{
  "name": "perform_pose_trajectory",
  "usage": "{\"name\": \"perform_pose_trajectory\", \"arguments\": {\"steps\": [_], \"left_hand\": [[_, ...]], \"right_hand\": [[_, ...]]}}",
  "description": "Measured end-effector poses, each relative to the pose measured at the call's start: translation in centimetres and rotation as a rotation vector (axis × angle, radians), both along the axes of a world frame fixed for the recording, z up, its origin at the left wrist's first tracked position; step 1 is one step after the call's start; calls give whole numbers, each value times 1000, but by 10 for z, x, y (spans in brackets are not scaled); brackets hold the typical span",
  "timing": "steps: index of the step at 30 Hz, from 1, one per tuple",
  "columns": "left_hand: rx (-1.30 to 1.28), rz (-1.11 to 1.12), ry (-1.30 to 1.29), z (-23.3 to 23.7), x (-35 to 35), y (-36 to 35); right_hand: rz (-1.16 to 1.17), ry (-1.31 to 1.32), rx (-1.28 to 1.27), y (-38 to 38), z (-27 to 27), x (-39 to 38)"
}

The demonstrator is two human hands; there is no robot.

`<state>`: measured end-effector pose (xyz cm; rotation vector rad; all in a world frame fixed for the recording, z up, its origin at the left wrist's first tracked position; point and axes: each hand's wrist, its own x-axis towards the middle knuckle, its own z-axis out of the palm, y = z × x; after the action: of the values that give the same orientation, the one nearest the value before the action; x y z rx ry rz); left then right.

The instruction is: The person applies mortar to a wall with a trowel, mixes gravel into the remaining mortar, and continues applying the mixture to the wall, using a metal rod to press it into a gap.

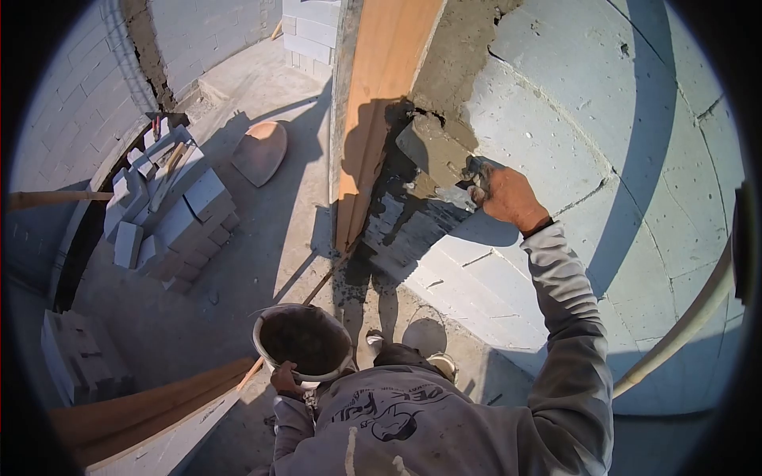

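The right hand is closed around a trowel held against the pale block wall, beside the upright wooden board. Its blade is coated with thick, wet, grey-brown mortar — so smeared that its edges blend into the darker damp patch below.

The left hand grips the near rim of a round bucket, held in front of the body; the pale rim is stained and the inside is dark with mortar.

Printed lettering on the grey sweatshirt seems to include "DEK" — the other large word is uncertain and the smaller line illegible — beside a dark cartoon figure.
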<state>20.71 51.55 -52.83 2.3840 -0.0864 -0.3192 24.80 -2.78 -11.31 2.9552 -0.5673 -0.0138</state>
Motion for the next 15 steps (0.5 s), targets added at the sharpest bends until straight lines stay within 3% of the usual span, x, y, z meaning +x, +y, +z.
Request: {"name": "perform_pose_trajectory", "arguments": {"steps": [1,4,5,6,8,9,10,12,14,15], "left_hand": [[-148,187,133,-2,-2,3],[-237,379,223,18,-7,3],[-473,634,433,7,-9,8],[-473,643,427,4,-12,13],[51,104,134,3,-22,25],[128,24,58,3,-26,22],[128,12,52,5,-29,19],[92,44,96,-6,-39,16],[84,40,136,-26,-53,17],[94,48,155,-8,-55,5]], "right_hand": [[36,-10,11,1,-7,-4],[117,3,62,19,-18,-18],[168,30,156,30,-18,-24],[216,59,250,36,-18,-28],[310,133,338,40,-20,-36],[399,207,418,38,-18,-38],[409,202,413,31,-11,-35],[254,185,790,2,10,-14],[-54,49,834,-37,13,9],[-56,81,804,-41,27,11]]}}
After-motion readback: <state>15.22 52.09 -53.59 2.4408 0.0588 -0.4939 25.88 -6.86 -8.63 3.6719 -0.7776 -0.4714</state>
